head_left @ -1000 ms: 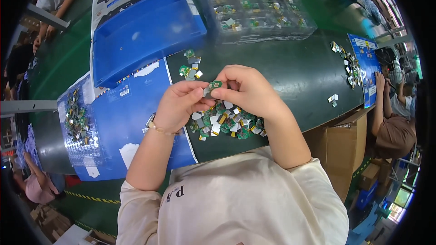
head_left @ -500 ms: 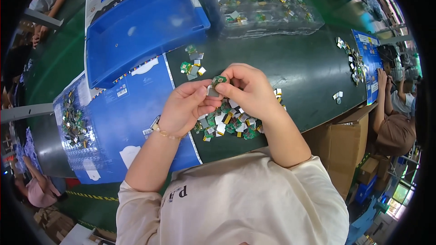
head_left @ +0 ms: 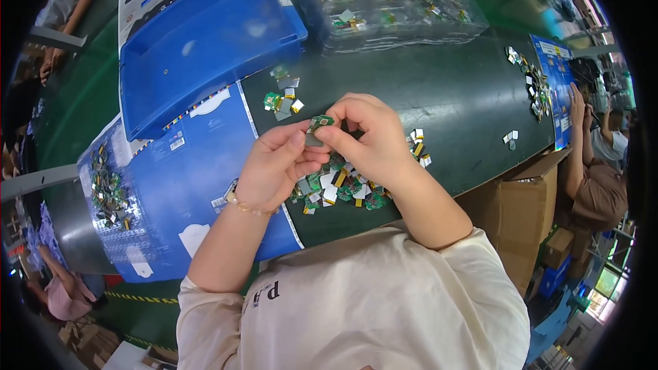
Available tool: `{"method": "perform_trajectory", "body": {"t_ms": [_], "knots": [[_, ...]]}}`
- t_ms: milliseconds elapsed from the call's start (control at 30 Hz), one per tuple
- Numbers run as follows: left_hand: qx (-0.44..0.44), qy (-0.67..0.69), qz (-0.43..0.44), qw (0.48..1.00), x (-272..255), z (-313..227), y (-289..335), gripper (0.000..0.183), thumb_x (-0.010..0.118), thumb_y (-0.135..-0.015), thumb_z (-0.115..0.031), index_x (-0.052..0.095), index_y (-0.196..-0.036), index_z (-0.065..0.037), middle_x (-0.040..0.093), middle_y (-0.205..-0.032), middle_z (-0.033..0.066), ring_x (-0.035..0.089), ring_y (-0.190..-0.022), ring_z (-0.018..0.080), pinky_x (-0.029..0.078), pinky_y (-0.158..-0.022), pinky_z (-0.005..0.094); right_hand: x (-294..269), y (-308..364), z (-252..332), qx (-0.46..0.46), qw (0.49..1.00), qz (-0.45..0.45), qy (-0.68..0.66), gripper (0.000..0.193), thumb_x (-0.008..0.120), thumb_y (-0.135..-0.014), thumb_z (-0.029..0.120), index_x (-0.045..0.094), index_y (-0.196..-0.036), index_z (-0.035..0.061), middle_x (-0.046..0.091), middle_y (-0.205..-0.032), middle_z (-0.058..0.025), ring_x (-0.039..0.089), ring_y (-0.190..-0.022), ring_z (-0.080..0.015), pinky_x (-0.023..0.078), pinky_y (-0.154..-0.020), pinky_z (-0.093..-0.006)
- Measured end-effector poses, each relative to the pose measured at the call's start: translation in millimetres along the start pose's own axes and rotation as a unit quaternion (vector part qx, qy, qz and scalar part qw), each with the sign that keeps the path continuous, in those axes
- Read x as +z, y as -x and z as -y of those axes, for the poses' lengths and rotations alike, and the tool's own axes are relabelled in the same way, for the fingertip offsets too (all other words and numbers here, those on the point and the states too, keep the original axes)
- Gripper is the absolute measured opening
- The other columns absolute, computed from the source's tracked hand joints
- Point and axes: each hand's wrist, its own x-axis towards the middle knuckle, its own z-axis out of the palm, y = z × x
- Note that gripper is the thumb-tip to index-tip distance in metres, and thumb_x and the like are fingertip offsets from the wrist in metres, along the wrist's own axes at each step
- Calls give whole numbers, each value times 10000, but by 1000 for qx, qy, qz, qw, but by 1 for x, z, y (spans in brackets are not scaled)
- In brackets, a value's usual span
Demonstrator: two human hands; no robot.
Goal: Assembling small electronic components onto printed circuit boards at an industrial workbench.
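Left hand (head_left: pixel 279 163) and right hand (head_left: pixel 368 130) are pinching one small green circuit board (head_left: pixel 321 122) between them, thumbs and fingertips closing narrowly on its two sides. Its attached grey square piece (head_left: pixel 313 140) is hanging toward the wearer, just beside the left fingertips. The board is sitting in the gap between both hands, above the dark green tabletop (head_left: pixel 411 85). Nearer the wearer, a mixed pile of boards (head_left: pixel 356 190) is lying partly behind the hands; beyond them, a smaller cluster (head_left: pixel 282 101) is resting.
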Motion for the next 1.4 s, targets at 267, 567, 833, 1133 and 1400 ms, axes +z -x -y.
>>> {"method": "perform_trajectory", "body": {"t_ms": [267, 567, 833, 1133, 1400], "knots": [[13, -26, -37, 999, 2, 1, -1, 320, 474, -985, -175, 528, -1223, 31, 670, -967, 120, 674, -850, 187, 571, -743, 275, -1, -1, -2, -37, 999, -14, 34, 167, 735, -721, 102, 577, -734, 48, 545, -687, -35, 473, -611, -168, 377, -554, -293], [16, -10, -22, 1000, 5, 0, 0, 310, 488, -981, -168, 549, -1217, 22, 672, -989, 109, 671, -872, 171, 568, -769, 263, 0, 0, -2, -49, 997, -20, 47, 191, 753, -707, 119, 575, -730, 53, 551, -687, -39, 488, -611, -180, 390, -565, -307], [26, -25, -33, 999, 2, 4, -1, 325, 505, -975, -188, 549, -1222, 18, 673, -983, 95, 671, -863, 153, 566, -759, 252, 1, -1, -3, -55, 995, -31, 72, 201, 770, -704, 140, 583, -723, 68, 573, -691, -26, 507, -625, -188, 402, -576, -308], [86, -198, -122, 969, 17, 5, 3, 219, 536, -961, -173, 596, -1084, -2, 676, -934, 114, 668, -821, 176, 544, -730, 266, 2, -1, -4, -70, 992, -46, 97, 221, 788, -681, 153, 587, -730, 77, 583, -719, -22, 525, -646, -198, 412, -583, -306], [189, -277, -80, 939, 15, 5, 8, 133, 605, -899, -36, 638, -1012, 26, 684, -912, 86, 649, -798, 117, 515, -680, 229, -4, 1, 0, 136, 967, 64, -203, 281, 732, -767, 46, 577, -1002, 53, 611, -809, 10, 485, -665, -67, 399, -591, -216]]}}
